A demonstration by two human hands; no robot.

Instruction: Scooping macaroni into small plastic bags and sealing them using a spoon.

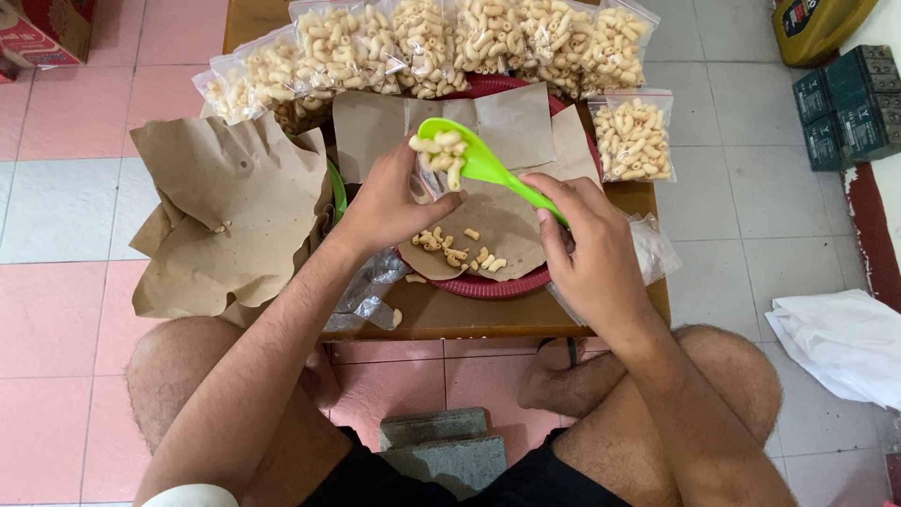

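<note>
The right hand (587, 253) is closed around the handle of a green spoon (479, 160), whose bowl holds a heap of pale macaroni crackers (441, 150). The left hand (389, 202) is curled around a small clear bag (427, 183), pinching it just beneath the spoon's bowl. Both hover over a red tray (497, 284) lined with brown paper (507, 221), where a few loose crackers (460, 249) lie near the middle. The tray sits on a low wooden table (469, 314). Along the far edge stands a row of filled bags (441, 42) packed with the same crackers, and one more filled bag (633, 136) lies to the right. A crumpled paper sheet (225, 211) spreads on the left, and empty clear bags (371, 291) lie at the near edge
</note>
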